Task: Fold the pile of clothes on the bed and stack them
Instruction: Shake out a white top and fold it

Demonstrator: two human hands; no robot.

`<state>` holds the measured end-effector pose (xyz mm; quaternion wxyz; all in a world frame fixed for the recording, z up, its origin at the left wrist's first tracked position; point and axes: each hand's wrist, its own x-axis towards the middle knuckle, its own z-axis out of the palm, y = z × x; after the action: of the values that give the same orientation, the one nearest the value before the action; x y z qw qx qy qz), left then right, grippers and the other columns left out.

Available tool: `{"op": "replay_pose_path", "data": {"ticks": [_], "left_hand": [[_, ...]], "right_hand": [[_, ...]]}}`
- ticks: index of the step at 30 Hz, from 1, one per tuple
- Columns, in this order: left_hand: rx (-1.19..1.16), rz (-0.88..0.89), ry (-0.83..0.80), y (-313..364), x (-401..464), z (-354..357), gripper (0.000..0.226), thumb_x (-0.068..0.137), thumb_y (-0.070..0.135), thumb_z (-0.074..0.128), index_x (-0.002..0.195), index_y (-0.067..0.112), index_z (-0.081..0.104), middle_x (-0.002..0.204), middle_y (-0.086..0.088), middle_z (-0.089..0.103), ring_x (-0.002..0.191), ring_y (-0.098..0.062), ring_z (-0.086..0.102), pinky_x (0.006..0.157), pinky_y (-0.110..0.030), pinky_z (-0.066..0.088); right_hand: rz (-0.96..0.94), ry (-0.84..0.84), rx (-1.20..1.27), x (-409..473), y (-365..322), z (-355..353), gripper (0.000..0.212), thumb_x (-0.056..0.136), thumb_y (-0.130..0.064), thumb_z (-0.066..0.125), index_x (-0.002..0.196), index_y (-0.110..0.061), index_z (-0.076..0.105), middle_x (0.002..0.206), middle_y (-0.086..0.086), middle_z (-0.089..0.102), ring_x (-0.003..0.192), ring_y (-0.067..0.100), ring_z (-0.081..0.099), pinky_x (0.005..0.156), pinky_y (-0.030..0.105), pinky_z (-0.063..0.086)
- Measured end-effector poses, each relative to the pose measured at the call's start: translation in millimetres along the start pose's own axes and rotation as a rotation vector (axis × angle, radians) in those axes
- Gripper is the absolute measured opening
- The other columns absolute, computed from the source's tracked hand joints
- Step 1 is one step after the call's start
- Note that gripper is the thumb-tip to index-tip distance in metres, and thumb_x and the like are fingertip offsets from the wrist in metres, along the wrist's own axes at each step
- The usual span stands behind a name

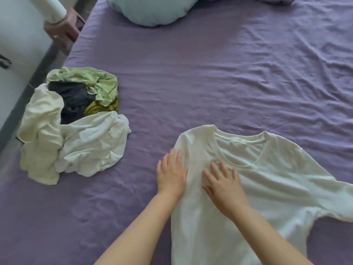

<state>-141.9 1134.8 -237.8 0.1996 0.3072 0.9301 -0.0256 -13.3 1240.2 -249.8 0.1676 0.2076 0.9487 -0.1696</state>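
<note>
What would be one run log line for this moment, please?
step: smoothing white shirt | left hand: flat on shirt edge | right hand: flat on chest | pile: unfolded, left | stack: none

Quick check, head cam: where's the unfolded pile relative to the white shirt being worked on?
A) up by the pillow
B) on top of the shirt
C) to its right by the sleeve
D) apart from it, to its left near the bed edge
D: the pile of clothes sits on the purple sheet near the left bed edge, clear of the white shirt, which both the left hand and right hand press flat.
</note>
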Motion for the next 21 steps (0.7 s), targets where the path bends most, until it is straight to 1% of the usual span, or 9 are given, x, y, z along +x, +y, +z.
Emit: {"op": "replay_pose_path", "data": {"ticks": [1, 3, 5, 7, 11, 13, 15, 18, 21], "left_hand": [[-0.113, -0.117, 0.014, -7.7, 6.4, -3.5, 0.067, 0.096, 0.043, 0.045, 0.152, 0.021, 0.014, 0.151, -0.005, 0.028, 0.136, -0.026, 0.030, 0.109, -0.041, 0.027], [-0.313, -0.255, 0.006, -20.0, 18.4, -9.3, 0.057, 0.092, 0.042, 0.054, 0.142, 0.020, 0.038, 0.135, -0.005, 0.047, 0.124, -0.027, 0.043, 0.100, -0.039, 0.035], [-0.330, -0.194, -0.007, -25.0, 23.3, -12.2, 0.036, 0.090, 0.038, 0.055, 0.122, 0.021, 0.057, 0.120, -0.004, 0.058, 0.114, -0.026, 0.051, 0.093, -0.036, 0.039], [-0.350, -0.124, -0.004, -27.0, 20.0, -13.3, 0.027, 0.091, 0.036, 0.055, 0.112, 0.021, 0.063, 0.113, -0.002, 0.060, 0.109, -0.024, 0.053, 0.087, -0.034, 0.041], [-0.396, -0.110, 0.118, -32.6, 17.3, -16.0, 0.019, 0.094, 0.032, 0.054, 0.104, 0.020, 0.065, 0.106, 0.002, 0.061, 0.102, -0.020, 0.053, 0.083, -0.033, 0.042], [-0.634, -0.135, 0.129, -35.0, 20.2, -21.9, 0.013, 0.094, 0.026, 0.050, 0.096, 0.016, 0.058, 0.091, 0.003, 0.060, 0.092, -0.023, 0.054, 0.079, -0.036, 0.043], [-0.837, -0.172, 0.057, -36.3, 24.9, -28.1, 0.010, 0.096, 0.025, 0.043, 0.091, 0.017, 0.046, 0.079, 0.007, 0.053, 0.083, -0.024, 0.053, 0.071, -0.035, 0.041], [-0.819, -0.119, -0.013, -41.6, 32.5, -32.3, 0.012, 0.100, 0.029, 0.039, 0.096, 0.017, 0.040, 0.081, 0.008, 0.051, 0.087, -0.026, 0.055, 0.069, -0.035, 0.039], [-0.732, -0.054, -0.118, -49.3, 37.1, -31.9, 0.029, 0.093, 0.042, 0.056, 0.103, 0.019, 0.040, 0.091, 0.011, 0.050, 0.089, -0.018, 0.054, 0.069, -0.031, 0.038]], "right_hand": [[-0.010, -0.009, -0.018, 8.4, -6.5, 5.8, 0.053, 0.099, -0.048, 0.033, 0.148, -0.029, 0.026, 0.160, 0.005, 0.009, 0.147, 0.031, -0.002, 0.113, 0.055, -0.001], [-0.027, -0.018, -0.049, 20.8, -17.2, 12.6, 0.057, 0.099, -0.052, 0.026, 0.151, -0.030, 0.017, 0.161, 0.005, 0.001, 0.146, 0.031, -0.011, 0.112, 0.056, -0.009], [-0.022, -0.022, -0.063, 27.7, -23.4, 12.7, 0.060, 0.097, -0.057, 0.020, 0.151, -0.033, 0.010, 0.161, 0.004, 0.000, 0.146, 0.030, -0.011, 0.112, 0.055, -0.009], [-0.020, -0.031, -0.079, 30.9, -25.8, 11.1, 0.061, 0.096, -0.060, 0.016, 0.151, -0.038, 0.004, 0.161, 0.002, 0.000, 0.147, 0.029, -0.010, 0.112, 0.055, -0.007], [-0.039, -0.089, -0.118, 38.0, -27.1, 7.2, 0.060, 0.096, -0.061, 0.014, 0.150, -0.040, -0.002, 0.161, 0.001, -0.007, 0.146, 0.029, -0.014, 0.112, 0.055, -0.008], [-0.039, -0.099, -0.109, 42.1, -27.4, 3.8, 0.062, 0.095, -0.062, 0.013, 0.150, -0.040, -0.005, 0.161, 0.001, -0.008, 0.146, 0.028, -0.015, 0.113, 0.054, -0.007], [-0.030, -0.101, -0.090, 44.7, -28.4, 1.1, 0.064, 0.095, -0.062, 0.013, 0.150, -0.038, -0.007, 0.161, -0.001, -0.009, 0.146, 0.027, -0.015, 0.114, 0.052, -0.006], [-0.012, -0.101, -0.095, 47.7, -30.9, -0.6, 0.066, 0.094, -0.063, 0.013, 0.151, -0.034, -0.006, 0.161, -0.002, -0.007, 0.147, 0.027, -0.013, 0.115, 0.051, -0.006], [0.005, -0.106, -0.081, 51.0, -33.9, -0.2, 0.067, 0.093, -0.064, 0.011, 0.150, -0.036, -0.009, 0.161, -0.002, -0.009, 0.146, 0.028, -0.014, 0.114, 0.052, -0.008]]}}
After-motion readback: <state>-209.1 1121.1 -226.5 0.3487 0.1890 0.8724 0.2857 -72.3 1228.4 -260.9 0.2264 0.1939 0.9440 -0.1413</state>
